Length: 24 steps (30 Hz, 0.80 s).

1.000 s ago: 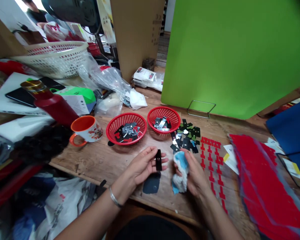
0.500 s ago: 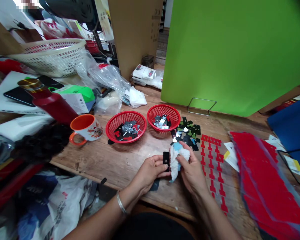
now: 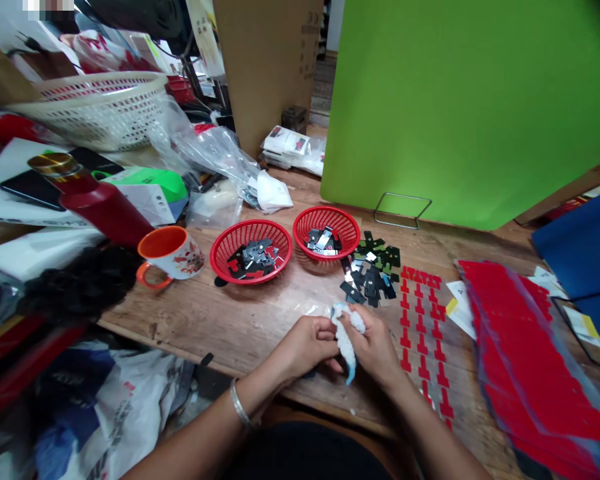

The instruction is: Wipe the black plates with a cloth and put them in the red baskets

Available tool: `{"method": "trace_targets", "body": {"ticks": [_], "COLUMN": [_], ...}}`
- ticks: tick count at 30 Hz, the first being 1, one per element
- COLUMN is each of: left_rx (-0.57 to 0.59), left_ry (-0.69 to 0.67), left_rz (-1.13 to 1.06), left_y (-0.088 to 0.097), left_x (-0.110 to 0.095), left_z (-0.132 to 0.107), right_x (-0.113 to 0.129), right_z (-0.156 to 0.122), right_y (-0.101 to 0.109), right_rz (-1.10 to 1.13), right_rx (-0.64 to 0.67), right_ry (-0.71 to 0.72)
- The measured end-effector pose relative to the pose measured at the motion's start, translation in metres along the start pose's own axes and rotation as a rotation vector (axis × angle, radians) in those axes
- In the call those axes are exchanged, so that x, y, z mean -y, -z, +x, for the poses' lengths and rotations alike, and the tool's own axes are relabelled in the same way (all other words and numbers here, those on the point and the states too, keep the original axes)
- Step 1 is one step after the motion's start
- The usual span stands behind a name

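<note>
My left hand (image 3: 305, 343) and my right hand (image 3: 375, 347) meet over the near edge of the wooden table (image 3: 220, 320). My right hand is closed round a white and blue cloth (image 3: 345, 333), pressing it against my left fingers. My left hand is closed; the small black piece it held a moment ago is hidden behind the cloth and fingers. A pile of black and green flat pieces (image 3: 373, 277) lies just beyond my hands. Two red mesh baskets, the left one (image 3: 251, 252) and the right one (image 3: 327, 233), hold more dark pieces.
Rows of small red pieces (image 3: 423, 313) and red sheets (image 3: 525, 347) lie to the right. An orange mug (image 3: 167, 255), a red bottle (image 3: 93, 200) and a white basket (image 3: 95, 110) crowd the left. A green board (image 3: 470, 107) stands behind.
My hands have come together and lowered toward the table edge. The cloth has closed over the black piece, which showed in my left fingers before and is now out of sight.
</note>
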<state>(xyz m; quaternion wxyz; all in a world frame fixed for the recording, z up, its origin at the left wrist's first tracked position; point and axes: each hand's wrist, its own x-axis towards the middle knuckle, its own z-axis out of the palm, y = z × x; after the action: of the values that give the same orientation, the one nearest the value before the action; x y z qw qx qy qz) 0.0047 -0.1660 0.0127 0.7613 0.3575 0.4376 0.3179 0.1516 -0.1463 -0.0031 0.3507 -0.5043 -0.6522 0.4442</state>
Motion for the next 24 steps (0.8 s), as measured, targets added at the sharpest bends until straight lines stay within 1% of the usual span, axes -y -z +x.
{"method": "trace_targets", "body": {"ticks": [1,3,5,6,8,10,11,12,14,16,17,19,21,23,24], "left_rx": [0.000,-0.021,-0.080,-0.115,-0.167,-0.193,-0.197,-0.194,-0.175,-0.135,-0.115,-0.106,-0.172,-0.291,-0.349], "left_ry": [0.011,0.013,-0.012,-0.030,-0.079,-0.136,-0.162,-0.180,-0.194,-0.191,-0.195,-0.244,-0.364,-0.498,-0.557], "left_rz": [-0.002,0.007,0.039,0.064,0.158,0.289,0.354,0.410,0.490,0.562,0.613,0.758,0.933,1.055,1.090], "left_y": [0.000,0.001,0.003,0.004,0.007,0.009,0.010,0.011,0.014,0.019,0.023,0.031,0.038,0.046,0.050], "left_x": [-0.001,-0.001,0.000,0.001,0.004,0.007,0.008,0.008,0.008,0.002,-0.003,-0.019,-0.042,-0.071,-0.086], "left_z": [0.000,0.000,0.000,0.000,0.000,-0.001,-0.001,-0.002,-0.002,-0.002,-0.002,-0.002,-0.002,-0.002,-0.001], "right_x": [-0.003,-0.007,-0.009,-0.009,-0.007,-0.004,-0.003,-0.002,-0.001,-0.001,-0.002,-0.004,-0.007,-0.011,-0.012], "right_z": [0.000,0.002,0.003,0.003,0.003,0.002,0.001,0.000,-0.003,-0.005,-0.006,-0.007,-0.007,-0.004,-0.003], "right_y": [-0.002,-0.003,0.000,0.003,0.009,0.014,0.015,0.015,0.013,0.009,0.007,0.006,0.007,0.009,0.010], "right_rz": [0.076,0.295,0.514,0.583,0.589,0.466,0.386,0.308,0.168,0.060,0.036,0.068,0.191,0.352,0.431], "right_rx": [-0.031,-0.083,-0.079,-0.040,0.117,0.269,0.310,0.322,0.274,0.206,0.170,0.077,-0.056,-0.187,-0.228], "right_ry": [-0.057,-0.222,-0.367,-0.401,-0.384,-0.289,-0.236,-0.187,-0.116,-0.086,-0.088,-0.129,-0.191,-0.242,-0.261]}}
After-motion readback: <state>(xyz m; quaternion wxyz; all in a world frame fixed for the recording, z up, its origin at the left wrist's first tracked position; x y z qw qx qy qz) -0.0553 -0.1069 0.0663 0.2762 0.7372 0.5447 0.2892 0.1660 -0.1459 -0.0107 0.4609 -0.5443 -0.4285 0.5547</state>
